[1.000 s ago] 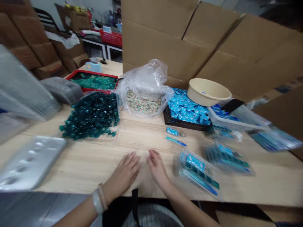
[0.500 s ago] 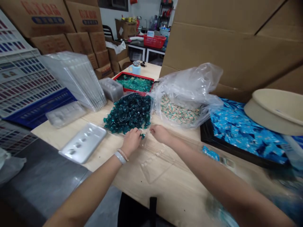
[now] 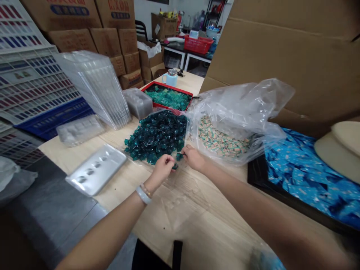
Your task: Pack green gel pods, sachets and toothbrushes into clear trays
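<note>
at near edge of teal pile (image 3: pixel 159 135): left hand (image 3: pixel 165 165) pinching 1 teal piece (image 3: pixel 174 166); right hand (image 3: pixel 192 157) curled at 2nd piece (image 3: pixel 179 155), cannot tell if gripped. pieces probably light, smooth, slippery; best pinched by opposite edges. clear tray (image 3: pixel 176 212) nearer than pile.

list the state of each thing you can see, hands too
left hand, fingers curled by a green piece, grip unclear
right hand, fingertips together at another green piece, grip unclear
dark pile, loosely heaped
clear tray, lying flat
silvery tray, lying flat
tray stack, on edge, tilted
bag, partly filled, top loose
red tray, holding green pieces
mug, upright
black tray, heaped with blue packets
</note>
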`<state>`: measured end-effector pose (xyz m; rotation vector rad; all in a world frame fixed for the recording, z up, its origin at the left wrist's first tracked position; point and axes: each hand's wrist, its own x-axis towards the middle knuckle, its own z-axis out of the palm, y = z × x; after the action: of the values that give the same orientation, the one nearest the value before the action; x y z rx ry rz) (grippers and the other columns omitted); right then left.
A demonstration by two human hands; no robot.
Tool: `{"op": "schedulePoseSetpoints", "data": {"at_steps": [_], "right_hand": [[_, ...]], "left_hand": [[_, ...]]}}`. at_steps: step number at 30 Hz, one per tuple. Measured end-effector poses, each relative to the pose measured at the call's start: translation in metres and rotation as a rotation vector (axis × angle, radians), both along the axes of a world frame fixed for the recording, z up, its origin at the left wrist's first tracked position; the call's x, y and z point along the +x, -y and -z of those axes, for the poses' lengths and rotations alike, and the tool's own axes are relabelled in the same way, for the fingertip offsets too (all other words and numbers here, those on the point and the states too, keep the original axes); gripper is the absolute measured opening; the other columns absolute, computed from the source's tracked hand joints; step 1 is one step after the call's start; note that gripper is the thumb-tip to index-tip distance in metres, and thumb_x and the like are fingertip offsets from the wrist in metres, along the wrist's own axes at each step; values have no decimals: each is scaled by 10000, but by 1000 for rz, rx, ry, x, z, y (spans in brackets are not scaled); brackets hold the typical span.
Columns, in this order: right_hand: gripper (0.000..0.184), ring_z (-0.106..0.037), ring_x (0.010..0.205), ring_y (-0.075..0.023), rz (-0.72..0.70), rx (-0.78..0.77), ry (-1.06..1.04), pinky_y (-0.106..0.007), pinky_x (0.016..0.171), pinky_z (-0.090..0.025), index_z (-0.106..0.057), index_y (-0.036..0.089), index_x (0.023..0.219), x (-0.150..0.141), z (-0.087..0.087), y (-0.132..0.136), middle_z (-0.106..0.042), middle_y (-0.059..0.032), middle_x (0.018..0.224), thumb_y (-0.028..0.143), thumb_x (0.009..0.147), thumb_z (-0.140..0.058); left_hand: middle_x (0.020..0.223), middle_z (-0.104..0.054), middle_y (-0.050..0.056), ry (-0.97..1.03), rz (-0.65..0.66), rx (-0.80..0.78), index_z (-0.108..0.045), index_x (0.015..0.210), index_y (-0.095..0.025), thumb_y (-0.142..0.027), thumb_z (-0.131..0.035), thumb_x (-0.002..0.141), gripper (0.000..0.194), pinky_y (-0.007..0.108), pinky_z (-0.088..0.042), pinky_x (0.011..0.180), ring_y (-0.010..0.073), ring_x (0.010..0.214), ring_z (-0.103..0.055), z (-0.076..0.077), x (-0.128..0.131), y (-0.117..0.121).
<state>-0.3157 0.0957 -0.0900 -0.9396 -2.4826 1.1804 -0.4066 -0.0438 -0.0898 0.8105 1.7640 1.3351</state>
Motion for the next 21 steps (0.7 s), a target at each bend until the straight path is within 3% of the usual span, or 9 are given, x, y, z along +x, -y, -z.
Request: {"op": "schedulePoseSetpoints", "data": {"at_steps": [2,3,6,9,11,15,19,21], "right_hand": [[133,-494,651,-112,95,-184,-102,-254,694,-405,-505,160,599,3,0,-2,-512,9,652,29,582,-483],[110,-492,603,-108,119,-233,-117,-258,657,-416,-491,162,602,4,-1,-2,-497,20,601,52,593,-487],[31,-493,487,-102,161,-391,-146,-257,538,-435,-476,166,638,8,-8,-2,-486,39,512,148,629,-500],[72,-515,461,-100,173,-532,-180,-251,506,-449,-478,164,625,12,-18,0,-514,31,498,201,615,-540],[97,-520,455,-90,186,-656,-220,-237,505,-453,-484,161,611,14,-24,2,-526,31,501,192,592,-574],[128,-551,479,-87,196,-931,-296,-221,524,-465,-516,154,605,19,-32,3,-564,21,518,157,569,-638],[116,-570,511,-102,186,-973,-269,-240,558,-480,-551,145,628,27,-38,5,-590,-6,542,189,594,-653],[114,-559,504,-110,183,-901,-233,-257,551,-476,-549,146,650,31,-41,9,-583,-10,543,217,620,-633]], "left_hand": [[709,-543,7,313,-75,15,-496,842,-149,-123,-373,721,174,239,-462,569,109,633,-550,1,8,-11],[685,-536,-4,356,-105,24,-493,885,-146,-126,-384,718,201,229,-452,549,101,596,-538,2,11,-18],[631,-526,-19,98,-141,48,-537,902,-130,-187,-523,681,229,214,-416,552,95,565,-498,1,12,-37],[639,-565,0,-139,8,83,-599,742,-124,-235,-556,682,134,222,-406,614,111,624,-509,-1,6,-48],[654,-589,13,-180,56,86,-613,703,-123,-243,-524,710,150,230,-405,628,122,645,-519,-2,2,-49],[730,-623,26,-184,36,106,-634,829,-124,-178,-505,706,186,230,-416,648,124,678,-538,-6,1,-42],[790,-635,16,-123,74,136,-622,918,-139,-93,-473,673,291,215,-421,662,111,696,-545,-11,10,-37],[821,-638,17,-105,37,156,-624,904,-139,-95,-464,673,284,210,-417,675,108,715,-545,-15,17,-36]]}}
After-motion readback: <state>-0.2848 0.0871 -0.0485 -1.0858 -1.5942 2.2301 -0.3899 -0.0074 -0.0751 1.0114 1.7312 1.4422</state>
